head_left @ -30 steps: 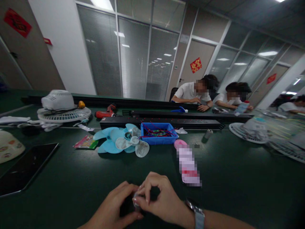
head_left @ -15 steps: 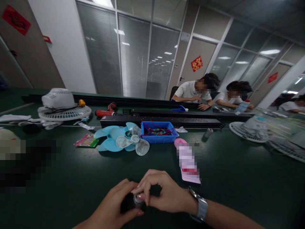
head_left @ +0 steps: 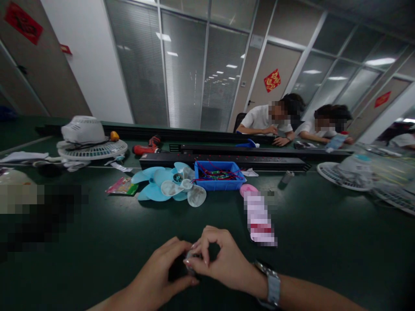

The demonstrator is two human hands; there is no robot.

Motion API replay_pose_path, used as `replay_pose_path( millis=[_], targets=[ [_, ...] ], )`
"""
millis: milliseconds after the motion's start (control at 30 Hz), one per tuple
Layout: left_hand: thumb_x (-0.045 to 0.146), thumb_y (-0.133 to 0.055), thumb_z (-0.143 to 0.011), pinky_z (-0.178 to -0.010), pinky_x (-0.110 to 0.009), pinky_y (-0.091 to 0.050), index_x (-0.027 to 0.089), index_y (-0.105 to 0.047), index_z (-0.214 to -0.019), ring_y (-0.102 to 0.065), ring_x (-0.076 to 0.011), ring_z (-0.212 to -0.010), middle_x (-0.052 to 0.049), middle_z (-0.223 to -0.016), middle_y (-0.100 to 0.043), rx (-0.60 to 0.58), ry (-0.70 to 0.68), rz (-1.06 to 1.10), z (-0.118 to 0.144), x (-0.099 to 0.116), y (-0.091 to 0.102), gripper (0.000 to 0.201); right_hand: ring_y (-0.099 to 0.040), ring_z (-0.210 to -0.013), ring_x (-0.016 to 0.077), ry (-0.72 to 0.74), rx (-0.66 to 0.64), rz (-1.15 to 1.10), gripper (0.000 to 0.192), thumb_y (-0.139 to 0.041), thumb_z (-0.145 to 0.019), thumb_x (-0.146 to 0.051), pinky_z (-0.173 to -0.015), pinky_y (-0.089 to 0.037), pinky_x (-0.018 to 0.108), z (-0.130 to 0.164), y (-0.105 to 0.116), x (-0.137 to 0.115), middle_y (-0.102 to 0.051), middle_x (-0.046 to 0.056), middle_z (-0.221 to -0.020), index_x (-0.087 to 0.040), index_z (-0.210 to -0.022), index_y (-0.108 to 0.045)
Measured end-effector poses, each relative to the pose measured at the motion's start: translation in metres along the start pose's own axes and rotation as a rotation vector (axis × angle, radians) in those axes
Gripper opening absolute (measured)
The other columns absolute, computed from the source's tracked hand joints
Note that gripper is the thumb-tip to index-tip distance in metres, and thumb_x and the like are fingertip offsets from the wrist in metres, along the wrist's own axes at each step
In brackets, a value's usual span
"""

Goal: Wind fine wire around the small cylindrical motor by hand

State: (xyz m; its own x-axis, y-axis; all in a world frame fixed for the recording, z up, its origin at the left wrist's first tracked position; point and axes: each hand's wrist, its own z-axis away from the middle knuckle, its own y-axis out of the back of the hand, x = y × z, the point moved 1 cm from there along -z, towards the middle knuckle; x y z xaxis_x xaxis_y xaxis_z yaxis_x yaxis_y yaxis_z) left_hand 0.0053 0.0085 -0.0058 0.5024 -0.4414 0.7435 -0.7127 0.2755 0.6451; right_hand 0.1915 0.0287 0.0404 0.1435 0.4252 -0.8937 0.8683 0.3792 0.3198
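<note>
My left hand (head_left: 162, 276) cups a small dark round part (head_left: 189, 262) just above the green table (head_left: 97, 242), near its front edge. My right hand (head_left: 220, 261), with a watch on the wrist, pinches the top of the same part with thumb and fingertips. Most of the part is hidden by my fingers. Beyond my hands lie light blue and clear fan blades (head_left: 168, 188) and a blue bin (head_left: 216, 176) holding red wires and small parts.
A white fan housing on a grille (head_left: 90, 144) and a red power screwdriver (head_left: 147, 147) lie at the back left. A black rail (head_left: 227, 162) crosses the table. More grilles (head_left: 350, 172) sit at right. Two people (head_left: 292, 123) sit across the table.
My hands stay together on the small part, the right fingers shifting slightly on its top. The view has drifted a little to the left and down.
</note>
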Motion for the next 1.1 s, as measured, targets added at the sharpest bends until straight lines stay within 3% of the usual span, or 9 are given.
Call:
replay_pose_path(
  millis=[233, 800, 1100],
  targets=[
    [0.022, -0.078, -0.081, -0.075, -0.033, -0.048, 0.024, -0.064, -0.112, -0.062, -0.0234, -0.088, -0.003, -0.097, -0.064, -0.012, 0.014, 0.004, 0.001, 0.004, 0.003, 0.034, -0.066, -0.074, 0.0162, -0.006, 0.049, 0.030, 0.034, -0.077, -0.072, -0.014, -0.067, -0.045, 0.026, 0.001, -0.003, 0.003, -0.064, -0.001, -0.067, -0.017, -0.054, -0.049],
    [0.019, -0.077, -0.079, -0.074, -0.032, -0.049, 0.021, -0.065, -0.106, -0.062, -0.0231, -0.085, -0.004, -0.095, -0.066, 0.005, -0.008, -0.027, 0.001, 0.006, 0.003, 0.029, -0.068, -0.084, 0.0139, 0.213, -0.120, 0.056, 0.026, -0.069, -0.079, -0.007, -0.076, -0.048, 0.026, 0.002, 0.009, -0.002, -0.077, 0.002, -0.094, -0.018, -0.063, -0.052],
    [0.019, -0.078, -0.079, -0.076, -0.033, -0.049, 0.024, -0.064, -0.112, -0.062, -0.0231, -0.088, -0.003, -0.097, -0.065, -0.010, 0.015, -0.013, 0.000, 0.006, 0.004, 0.036, -0.070, -0.079, 0.0176, 0.047, -0.073, -0.003, 0.035, -0.076, -0.078, -0.016, -0.073, -0.050, 0.028, 0.002, 0.007, 0.001, -0.072, 0.004, -0.077, -0.017, -0.055, -0.049]
  ],
)
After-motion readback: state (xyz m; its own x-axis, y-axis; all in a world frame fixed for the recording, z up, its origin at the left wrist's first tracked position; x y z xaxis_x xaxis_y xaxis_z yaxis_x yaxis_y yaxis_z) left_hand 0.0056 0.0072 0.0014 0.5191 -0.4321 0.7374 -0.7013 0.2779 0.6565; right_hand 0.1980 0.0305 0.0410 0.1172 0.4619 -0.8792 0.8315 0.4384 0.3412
